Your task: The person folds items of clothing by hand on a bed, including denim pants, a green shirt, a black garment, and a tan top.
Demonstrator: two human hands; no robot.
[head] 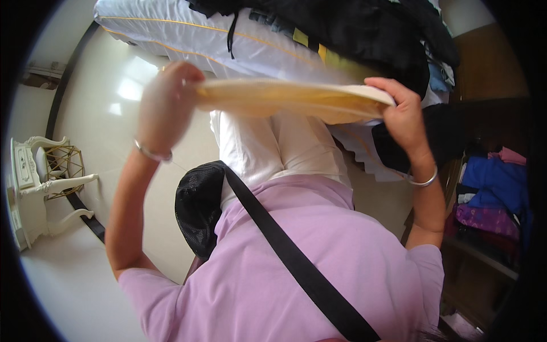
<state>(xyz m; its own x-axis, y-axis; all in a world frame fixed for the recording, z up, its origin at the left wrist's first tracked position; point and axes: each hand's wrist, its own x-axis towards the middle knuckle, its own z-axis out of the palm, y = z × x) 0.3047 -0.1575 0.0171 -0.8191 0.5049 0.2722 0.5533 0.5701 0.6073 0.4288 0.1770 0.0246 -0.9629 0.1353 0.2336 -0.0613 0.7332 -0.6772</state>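
A light cloth item with a yellow-orange inner side (282, 97) is stretched between my two hands, above my thighs and beside the bed. My left hand (171, 98), blurred, grips its left end. The right end is pinched in my right hand (399, 107), with the thumb below and the fingers along the edge. What kind of garment or cloth it is, I cannot tell. Just beyond it lie dark clothes (363, 34) and a yellow-green cloth (350, 66) on the bed.
A white mattress with yellow piping (192, 36) spans the far side. Folded clothes (495, 184) fill an open wooden shelf at right. At left stand a carved cream piece of furniture (25, 184) and a gold wire-frame object (66, 169). A black mesh bag (198, 209) hangs at my left hip.
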